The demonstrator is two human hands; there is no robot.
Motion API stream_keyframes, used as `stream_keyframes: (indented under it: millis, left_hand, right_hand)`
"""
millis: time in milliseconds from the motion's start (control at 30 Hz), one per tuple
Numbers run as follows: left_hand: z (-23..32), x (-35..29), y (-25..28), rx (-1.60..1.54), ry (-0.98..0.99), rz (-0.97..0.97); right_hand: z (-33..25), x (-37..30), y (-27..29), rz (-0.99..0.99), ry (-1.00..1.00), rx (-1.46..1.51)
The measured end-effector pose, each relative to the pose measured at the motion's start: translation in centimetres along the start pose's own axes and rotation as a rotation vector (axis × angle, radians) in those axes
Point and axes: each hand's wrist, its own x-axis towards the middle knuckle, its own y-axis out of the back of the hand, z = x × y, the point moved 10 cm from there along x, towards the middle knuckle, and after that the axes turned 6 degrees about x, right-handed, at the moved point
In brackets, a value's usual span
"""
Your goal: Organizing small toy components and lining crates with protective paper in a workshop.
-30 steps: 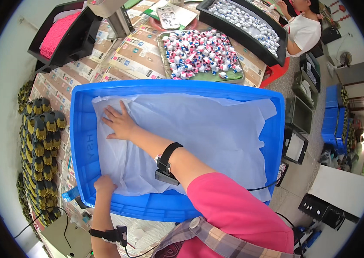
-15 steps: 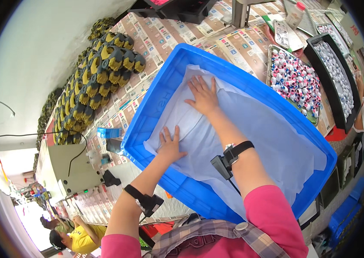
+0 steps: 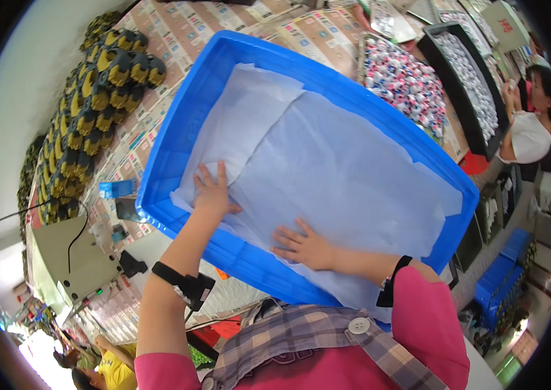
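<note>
A large blue plastic crate (image 3: 178,140) lies on the table, lined with white tissue paper (image 3: 327,162). My left hand (image 3: 212,193) rests flat on the paper near the crate's near-left corner, fingers spread. Palm down on the sheet, my right hand (image 3: 303,246) lies close to the near wall with its fingers apart. Neither hand holds anything. Each wrist carries a black band.
Rows of yellow-and-black round parts (image 3: 96,91) sit left of the crate. A tray of small pink, white and blue pieces (image 3: 405,84) and a black tray (image 3: 467,75) lie beyond it. A person in white (image 3: 529,133) sits at the right; a beige machine (image 3: 70,257) stands lower left.
My right hand has slid back from the crate's far side to the near wall. The left hand has stayed on the paper at the near-left corner. The view has swung.
</note>
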Motion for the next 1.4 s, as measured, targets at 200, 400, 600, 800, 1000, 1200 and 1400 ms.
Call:
stream_keyframes:
  millis: [200, 400, 600, 800, 1000, 1200, 1400]
  left_hand:
    - [0.5, -0.1, -0.3, 0.034, -0.005, -0.005]
    - [-0.3, -0.2, -0.6, 0.072, -0.039, 0.053]
    - [0.3, 0.1, -0.1, 0.091, -0.042, 0.083]
    - [0.7, 0.0, 0.0, 0.035, -0.022, 0.036]
    - [-0.6, 1.6, 0.1, 0.0, -0.056, 0.058]
    - [0.8, 0.1, 7.3, -0.074, -0.335, -0.001]
    - [15.4, -3.7, 26.3, -1.194, -0.683, 0.237]
  right_hand:
    - [-0.2, -5.1, -0.7, -0.013, -0.042, 0.06]
    - [-0.7, -9.0, 1.5, 0.065, -0.08, 0.114]
    - [-1.2, -9.9, 1.1, -0.035, -0.162, 0.023]
    - [0.7, -8.7, 5.6, 0.109, -0.362, -0.103]
    - [4.6, -16.2, 24.3, 0.914, -0.816, -0.08]
    - [15.4, -28.5, 35.2, 1.475, -0.749, 0.276]
    - [34.8, -35.2, 28.5, 0.915, -1.241, 0.074]
